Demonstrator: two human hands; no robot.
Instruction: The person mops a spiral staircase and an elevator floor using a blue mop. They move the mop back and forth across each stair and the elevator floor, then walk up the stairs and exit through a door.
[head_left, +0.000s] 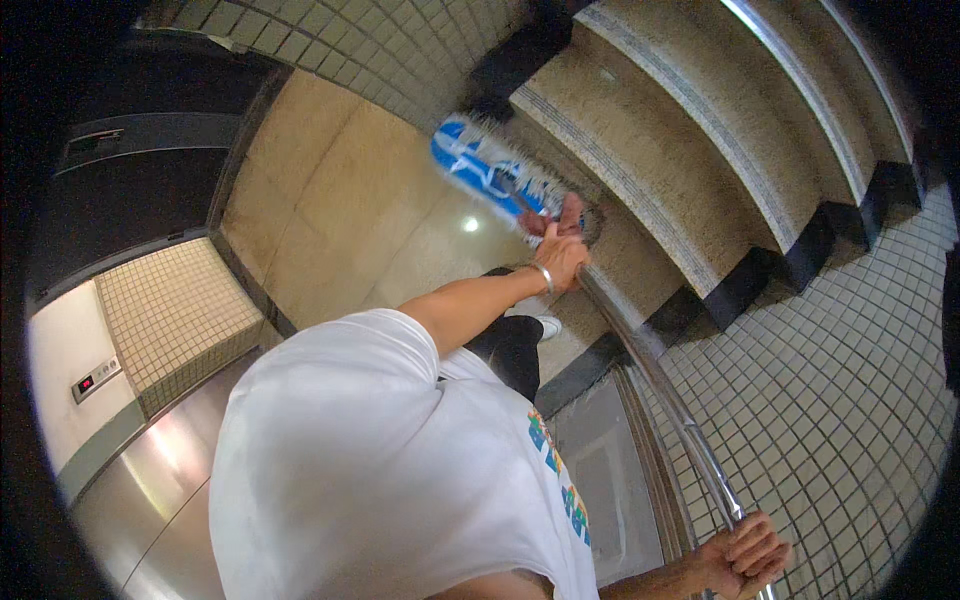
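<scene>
My left hand (562, 256), with a silver-coloured bracelet at the wrist, is closed round the upper-middle part of a long metal mop handle (660, 375) as seen in the picture. My right hand (746, 555) grips the same handle near the picture's lower right edge. Beyond my left hand, a wide dust mop head (487, 169), blue and white with a pale fringe, lies on the floor beside the lowest stair. It looks blurred. A reddish-brown part (571, 214) shows between that hand and the mop head; what it is cannot be told.
Stone stairs (630, 142) with pale ribbed edges rise at the upper right. A tiled wall (825, 337) borders them. Tan floor slabs (352, 187) reach a dark door (150, 172) at the left. Metal panels (172, 510) and a small lit display (86, 383) stand lower left.
</scene>
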